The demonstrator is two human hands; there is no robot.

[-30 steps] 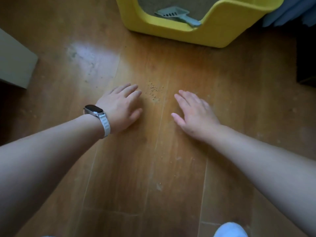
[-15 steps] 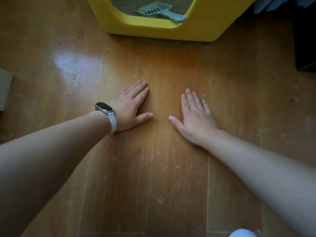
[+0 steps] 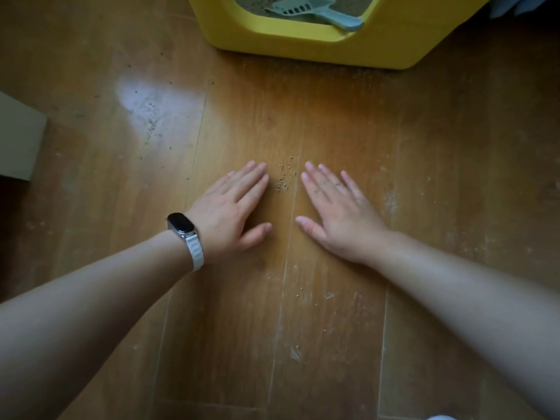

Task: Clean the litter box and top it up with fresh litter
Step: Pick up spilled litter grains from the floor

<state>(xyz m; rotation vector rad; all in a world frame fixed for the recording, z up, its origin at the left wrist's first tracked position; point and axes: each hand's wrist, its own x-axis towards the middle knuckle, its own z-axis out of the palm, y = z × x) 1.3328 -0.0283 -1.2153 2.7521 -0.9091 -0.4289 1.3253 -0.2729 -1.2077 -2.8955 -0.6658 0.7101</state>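
Observation:
A yellow litter box (image 3: 306, 45) stands at the top of the view on the wooden floor, with sandy litter inside. A pale blue slotted scoop (image 3: 312, 10) lies in it, handle resting over the front rim. A small cluster of spilled litter grains (image 3: 285, 178) lies on the floor between my hands. My left hand (image 3: 231, 212), with a watch on its wrist, rests flat on the floor just left of the grains. My right hand (image 3: 338, 212) lies flat just right of them, fingers straight. Neither hand holds anything.
More stray grains and dusty smears dot the floor (image 3: 151, 116) to the left and below my hands. A pale box corner (image 3: 18, 140) sits at the left edge. Bluish fabric (image 3: 521, 4) shows at the top right.
Both hands have slid inward along the floor, fingertips now closer together. The grains, out of sight half a second ago, lie bunched between them. The view has shifted slightly.

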